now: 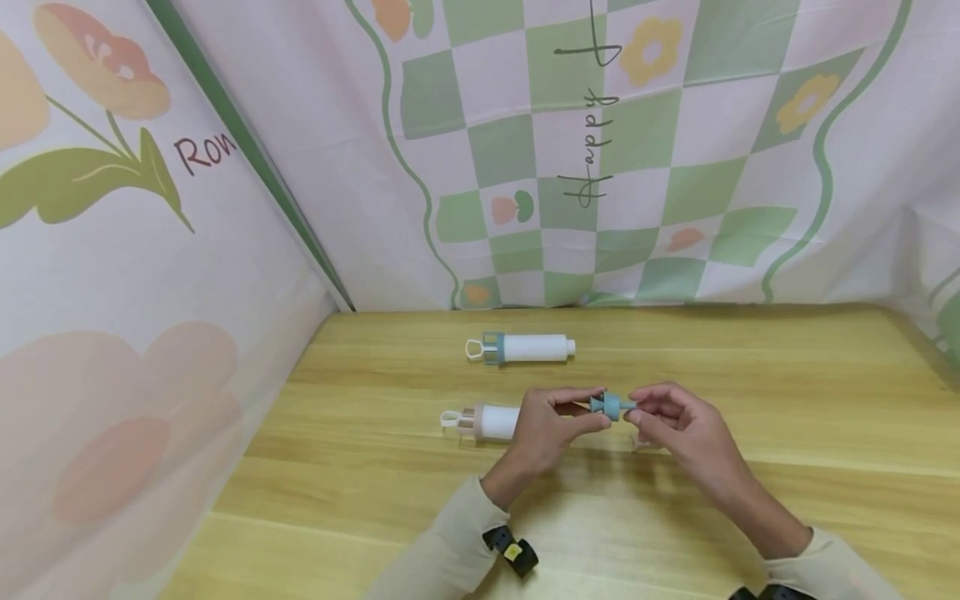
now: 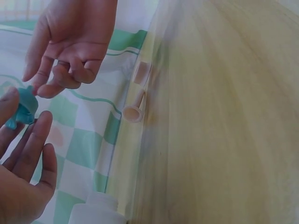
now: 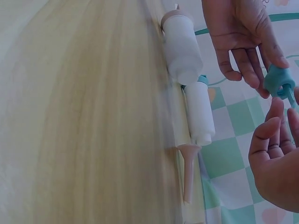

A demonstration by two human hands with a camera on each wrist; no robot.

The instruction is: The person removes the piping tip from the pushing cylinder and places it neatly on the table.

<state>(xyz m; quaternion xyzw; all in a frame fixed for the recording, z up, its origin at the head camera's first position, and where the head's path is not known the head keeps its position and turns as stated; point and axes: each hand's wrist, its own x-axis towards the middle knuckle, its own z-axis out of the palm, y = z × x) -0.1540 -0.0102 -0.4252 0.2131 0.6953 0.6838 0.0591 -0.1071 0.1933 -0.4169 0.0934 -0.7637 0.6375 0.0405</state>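
Observation:
Between my hands is a small teal plastic piece (image 1: 611,407) with a flared end, a round collar and a thin stem. My left hand (image 1: 546,427) pinches its body between thumb and fingertips. On the other side, my right hand (image 1: 686,429) pinches the thin stem (image 3: 290,95). Under the left hand lies a white cylinder with a beige slotted end (image 1: 495,422), partly hidden by that hand. A beige funnel-like piece (image 3: 188,170) lies on the table below the right hand, mostly hidden in the head view.
Farther back on the wooden table (image 1: 360,500) lies a second white cylinder with a teal slotted end (image 1: 532,347) and a white loop. A short beige piece (image 2: 142,73) lies beyond the funnel-like one. Printed cloth (image 1: 285,208) hangs behind and on the left.

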